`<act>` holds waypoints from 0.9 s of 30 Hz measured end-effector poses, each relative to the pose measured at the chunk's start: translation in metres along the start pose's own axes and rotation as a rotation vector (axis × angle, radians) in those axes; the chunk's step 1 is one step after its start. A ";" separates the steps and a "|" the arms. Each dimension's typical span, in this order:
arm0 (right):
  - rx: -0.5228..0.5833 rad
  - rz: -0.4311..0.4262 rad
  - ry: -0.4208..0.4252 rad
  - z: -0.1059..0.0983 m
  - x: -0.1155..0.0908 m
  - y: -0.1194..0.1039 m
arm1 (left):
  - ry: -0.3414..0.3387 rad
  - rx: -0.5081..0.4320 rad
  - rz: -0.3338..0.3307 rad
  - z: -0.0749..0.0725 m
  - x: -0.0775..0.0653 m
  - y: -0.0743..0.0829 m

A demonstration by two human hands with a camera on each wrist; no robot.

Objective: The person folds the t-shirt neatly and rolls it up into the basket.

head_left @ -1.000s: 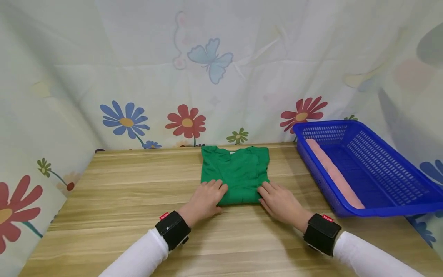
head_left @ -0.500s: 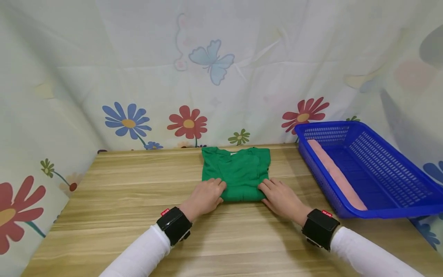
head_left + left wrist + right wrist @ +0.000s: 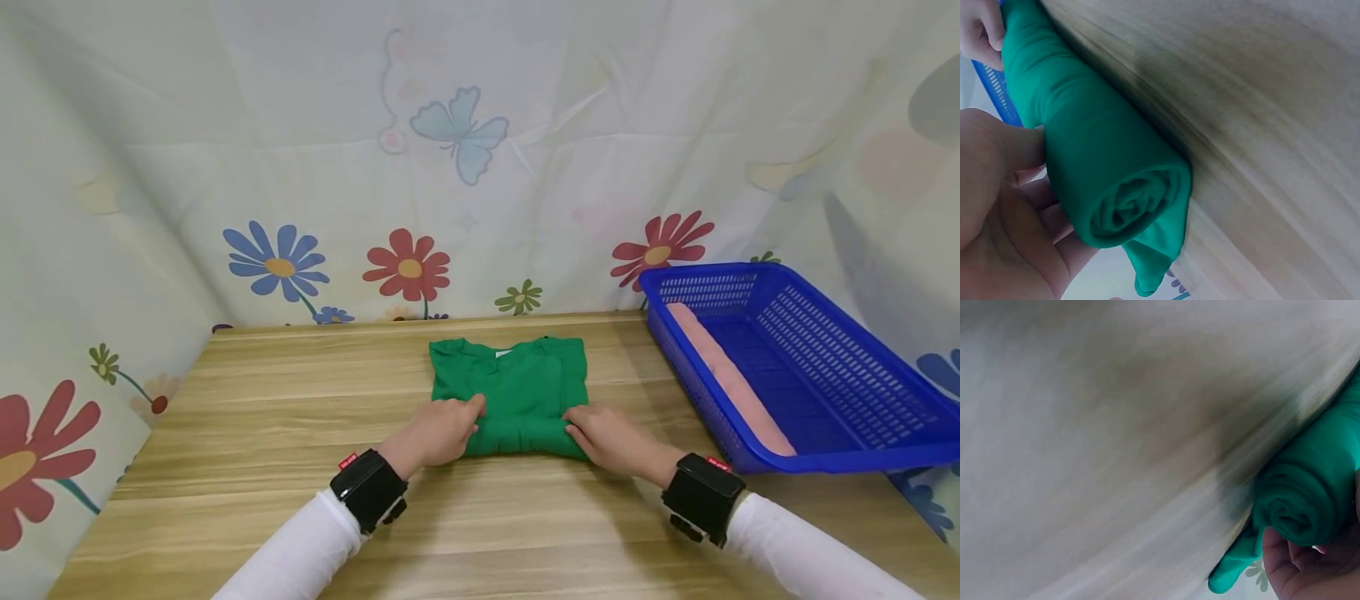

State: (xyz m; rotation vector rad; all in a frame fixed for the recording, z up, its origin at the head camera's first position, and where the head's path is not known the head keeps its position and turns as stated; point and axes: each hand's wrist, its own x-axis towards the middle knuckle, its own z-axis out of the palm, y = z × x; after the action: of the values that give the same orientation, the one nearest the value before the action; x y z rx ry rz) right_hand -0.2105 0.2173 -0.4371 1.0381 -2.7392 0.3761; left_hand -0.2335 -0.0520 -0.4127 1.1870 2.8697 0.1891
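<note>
A green shirt [image 3: 517,387] lies on the table, its near part wound into a thick roll and its collar part flat at the far side. My left hand [image 3: 438,429] grips the roll's left end. In the left wrist view the thumb [image 3: 1025,147] presses the roll [image 3: 1110,150], whose spiral end faces the camera; the fingers go partly out of sight behind it. My right hand [image 3: 611,437] holds the right end of the roll. The right wrist view has its fingers [image 3: 1282,559] at the spiral end, with part of the hand cut off by the frame.
To the right stands a blue perforated basket [image 3: 862,457]. A rolled pink cloth [image 3: 727,375] lies along its left side. Behind the wooden table [image 3: 300,400] hangs a pale curtain [image 3: 322,150] printed with flowers and a butterfly.
The roll first moved slightly away from me. Since then the shirt has been drawn back toward me, both hands coming with it. The basket has stayed put.
</note>
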 end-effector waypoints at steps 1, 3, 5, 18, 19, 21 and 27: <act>0.031 0.003 -0.002 0.000 0.000 0.000 | -0.005 -0.003 -0.002 0.001 0.000 0.000; 0.071 0.006 0.007 0.001 0.001 0.000 | 0.002 0.001 -0.008 0.002 -0.001 0.000; 0.094 0.002 0.030 0.001 0.003 0.002 | 0.045 0.027 -0.011 0.003 0.000 -0.001; -0.314 -0.101 0.206 0.007 0.014 -0.006 | 0.332 0.232 0.058 0.009 0.007 0.005; -0.334 -0.104 0.216 0.008 0.013 -0.008 | 0.341 0.237 0.061 0.010 0.006 0.005; -0.348 -0.100 0.221 0.008 0.011 -0.012 | 0.345 0.244 0.064 0.011 0.005 0.004; -0.410 -0.067 0.148 0.009 0.009 -0.013 | 0.272 0.219 0.048 0.008 0.001 0.002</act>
State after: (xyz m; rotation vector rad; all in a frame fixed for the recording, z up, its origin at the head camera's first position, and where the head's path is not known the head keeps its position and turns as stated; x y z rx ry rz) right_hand -0.2093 0.1993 -0.4406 0.9435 -2.4919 -0.1136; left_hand -0.2322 -0.0490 -0.4208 1.3648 3.1671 0.0402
